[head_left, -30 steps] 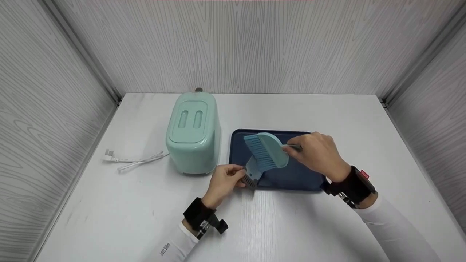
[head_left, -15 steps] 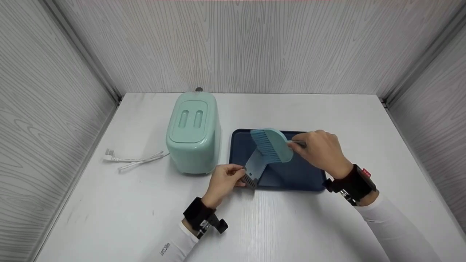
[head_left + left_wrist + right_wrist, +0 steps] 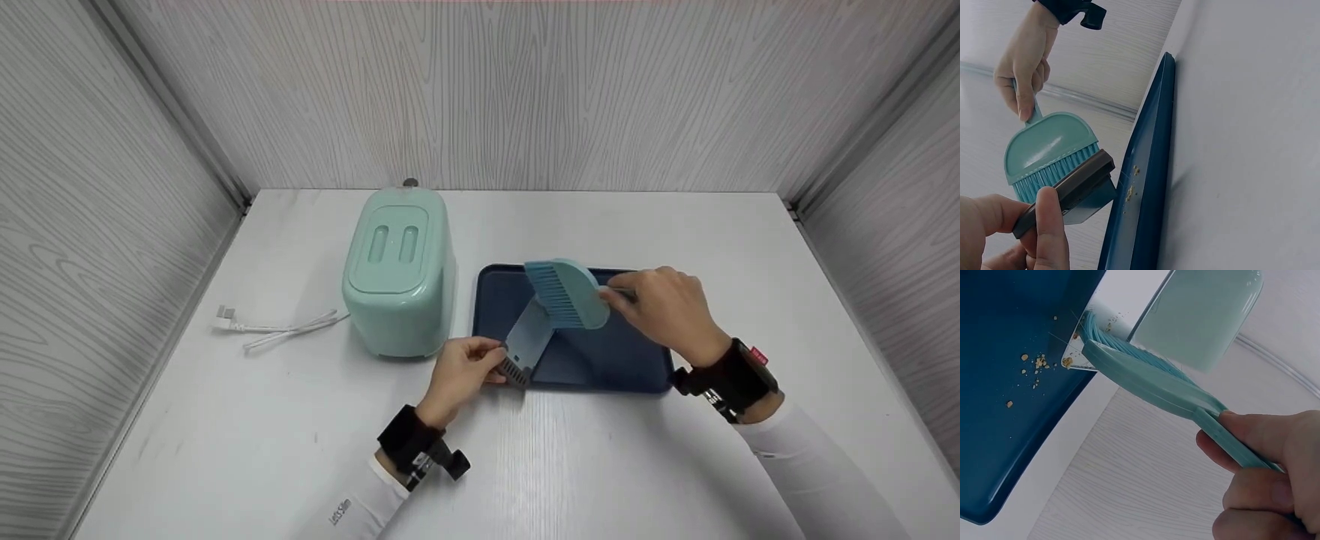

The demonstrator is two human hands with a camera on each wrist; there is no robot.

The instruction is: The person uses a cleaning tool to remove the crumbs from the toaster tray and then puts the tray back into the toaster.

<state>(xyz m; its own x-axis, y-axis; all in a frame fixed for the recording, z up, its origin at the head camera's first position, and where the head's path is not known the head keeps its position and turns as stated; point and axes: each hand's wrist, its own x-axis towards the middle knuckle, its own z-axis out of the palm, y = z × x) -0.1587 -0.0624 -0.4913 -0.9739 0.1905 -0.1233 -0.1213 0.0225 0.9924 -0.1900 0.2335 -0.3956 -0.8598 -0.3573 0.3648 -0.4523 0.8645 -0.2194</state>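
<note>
My left hand (image 3: 459, 379) pinches the dark slotted end of a toaster crumb tray (image 3: 529, 339), its shiny plate tilted over a navy tray (image 3: 626, 367). My right hand (image 3: 664, 311) grips the handle of a mint hand brush (image 3: 576, 295). The blue bristles (image 3: 1129, 347) lie against the plate's far end in the right wrist view. Some crumbs (image 3: 1068, 361) sit on the plate by the bristle tips. Loose crumbs (image 3: 1039, 363) are scattered over the navy tray, and the left wrist view also shows a few crumbs (image 3: 1130, 193) there.
Left of the navy tray stands a mint toaster (image 3: 394, 274) with a lid on top. Its white cord (image 3: 289, 330) lies folded on the white table (image 3: 247, 442). Grey wood-grain panels (image 3: 487, 97) enclose the back and both sides.
The brush in my right hand has moved away and slightly right along the crumb tray, towards its far end, uncovering more of the plate. My left hand stays in place.
</note>
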